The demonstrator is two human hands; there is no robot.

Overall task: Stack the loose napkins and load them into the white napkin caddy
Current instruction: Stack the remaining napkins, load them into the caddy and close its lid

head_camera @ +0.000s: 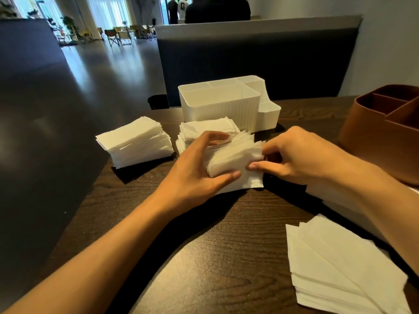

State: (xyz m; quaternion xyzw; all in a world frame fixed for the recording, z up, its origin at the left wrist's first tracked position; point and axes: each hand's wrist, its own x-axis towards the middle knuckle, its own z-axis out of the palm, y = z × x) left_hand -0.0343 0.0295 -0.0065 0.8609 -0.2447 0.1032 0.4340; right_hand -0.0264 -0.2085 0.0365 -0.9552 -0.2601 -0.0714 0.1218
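A bundle of white napkins lies on the dark wooden table in front of me. My left hand grips its left end, thumb at the front and fingers curled over the top. My right hand pinches its right end. Behind the bundle sits another napkin pile, and right behind that stands the white napkin caddy, whose large front compartment looks empty. A neat napkin stack rests to the left.
A brown divided caddy stands at the right. Loose napkins fan out at the near right. The table's left edge runs diagonally beside the left stack. A dark partition rises behind the table, with people beyond it.
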